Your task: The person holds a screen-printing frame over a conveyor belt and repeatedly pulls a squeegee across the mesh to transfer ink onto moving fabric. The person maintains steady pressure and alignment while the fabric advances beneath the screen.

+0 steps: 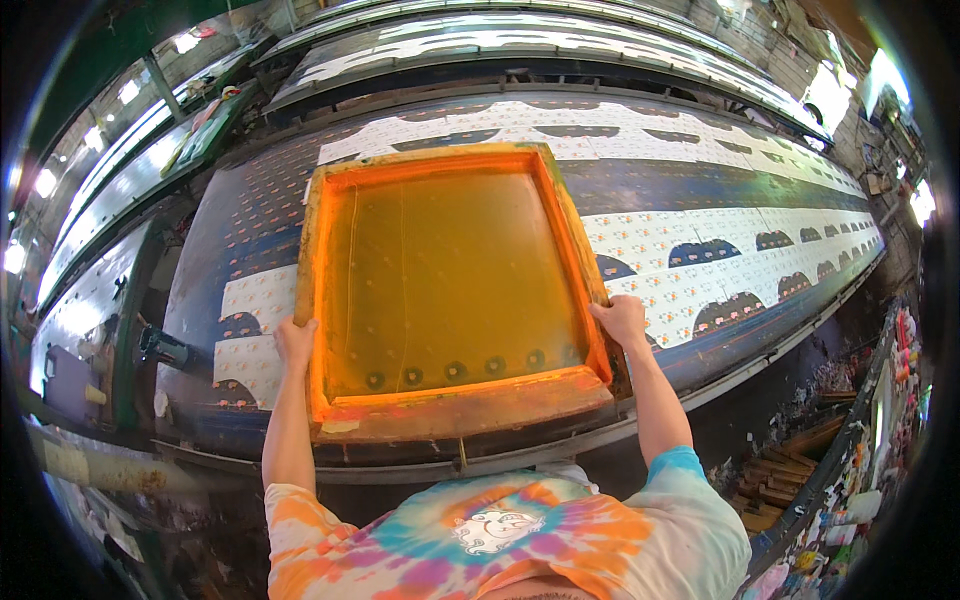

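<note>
A square screen frame (pixel 455 405) with orange-stained rails and translucent yellow-brown mesh (pixel 440 270) is over the long printing table (pixel 200 330). My left hand (pixel 296 343) grips the frame's left rail and my right hand (pixel 620 322) grips its right rail. A row of dark rings shows along the mesh's lower part. White printed pieces (pixel 660 228) with small orange motifs and dark arched shapes lie in rows on the table, partly hidden by the frame.
More long tables (pixel 560 35) run behind and at the left (pixel 75 320), with a dark motor-like part (pixel 160 345) near the left end. Wooden pieces (pixel 775 475) and colourful clutter (pixel 860 520) are low at the right, past the table's front rail (pixel 530 450).
</note>
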`<action>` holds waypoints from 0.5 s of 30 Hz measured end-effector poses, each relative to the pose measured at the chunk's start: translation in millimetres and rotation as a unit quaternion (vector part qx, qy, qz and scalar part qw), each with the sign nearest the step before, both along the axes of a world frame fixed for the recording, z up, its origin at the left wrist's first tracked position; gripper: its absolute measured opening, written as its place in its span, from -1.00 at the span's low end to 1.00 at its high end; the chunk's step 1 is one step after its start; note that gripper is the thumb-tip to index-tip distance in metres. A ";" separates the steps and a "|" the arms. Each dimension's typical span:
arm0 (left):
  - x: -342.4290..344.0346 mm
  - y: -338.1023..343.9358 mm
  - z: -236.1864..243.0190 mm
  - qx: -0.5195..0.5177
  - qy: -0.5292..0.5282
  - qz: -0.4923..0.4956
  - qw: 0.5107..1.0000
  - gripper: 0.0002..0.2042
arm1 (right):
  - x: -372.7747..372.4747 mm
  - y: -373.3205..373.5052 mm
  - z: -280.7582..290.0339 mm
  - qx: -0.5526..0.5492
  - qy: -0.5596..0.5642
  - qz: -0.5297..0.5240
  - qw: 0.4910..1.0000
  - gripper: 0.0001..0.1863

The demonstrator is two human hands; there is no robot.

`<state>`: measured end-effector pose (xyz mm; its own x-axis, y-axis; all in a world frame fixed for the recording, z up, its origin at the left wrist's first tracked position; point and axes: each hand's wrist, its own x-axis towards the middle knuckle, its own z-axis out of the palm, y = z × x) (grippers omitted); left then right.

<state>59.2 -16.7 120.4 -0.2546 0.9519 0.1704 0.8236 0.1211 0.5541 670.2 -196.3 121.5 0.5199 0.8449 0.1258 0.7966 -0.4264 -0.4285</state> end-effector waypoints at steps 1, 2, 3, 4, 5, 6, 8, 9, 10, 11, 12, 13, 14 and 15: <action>14.4 -1.1 3.2 0.001 -0.009 -0.003 1.000 -0.62 | 14.8 -2.4 7.6 0.010 -0.008 -0.001 1.000 -0.45; 29.7 -2.5 5.6 0.003 -0.019 -0.006 1.000 -0.61 | 30.2 -6.3 14.1 0.021 -0.017 -0.002 1.000 -0.46; 44.5 -5.0 7.3 0.006 -0.028 -0.008 1.000 -0.60 | 49.2 -11.5 20.2 0.043 -0.029 0.003 0.999 -0.46; 60.9 -7.6 8.4 0.014 -0.022 -0.007 1.000 -0.60 | 64.2 -19.1 31.4 0.041 -0.030 0.001 0.999 -0.46; 79.4 -11.4 8.6 0.022 -0.016 -0.005 1.000 -0.60 | 80.6 -29.0 43.9 0.039 -0.031 -0.001 0.999 -0.45; 104.2 -18.1 11.6 0.030 -0.012 -0.004 0.999 -0.60 | 101.3 -38.7 52.9 0.036 -0.034 -0.004 0.999 -0.44; 157.2 -29.5 19.5 0.045 -0.014 -0.027 0.999 -0.61 | 152.5 -60.5 55.7 0.038 -0.055 -0.014 0.998 -0.43; 182.5 -40.6 24.4 0.050 -0.012 -0.035 0.998 -0.61 | 175.3 -73.7 61.1 0.031 -0.054 -0.019 0.998 -0.43; 205.4 -49.4 22.3 0.058 -0.029 -0.043 0.997 -0.61 | 197.5 -86.7 66.4 0.024 -0.054 -0.024 0.998 -0.43; 228.8 -57.0 17.2 0.066 -0.047 -0.051 0.995 -0.61 | 219.1 -99.3 70.5 0.037 -0.065 -0.023 0.997 -0.43; 254.4 -66.6 20.4 0.074 -0.062 -0.063 0.993 -0.61 | 243.4 -112.4 71.4 0.038 -0.064 -0.024 0.997 -0.42; 278.2 -77.8 23.4 0.062 -0.062 -0.060 0.994 -0.60 | 268.6 -125.0 72.5 0.039 -0.063 -0.025 0.997 -0.42; 302.0 -89.6 26.6 0.051 -0.062 -0.058 0.995 -0.60 | 291.9 -136.4 73.8 0.041 -0.062 -0.026 0.997 -0.42; 325.0 -102.1 31.3 0.039 -0.063 -0.055 0.996 -0.59 | 311.4 -146.2 76.1 0.045 -0.054 -0.028 0.997 -0.42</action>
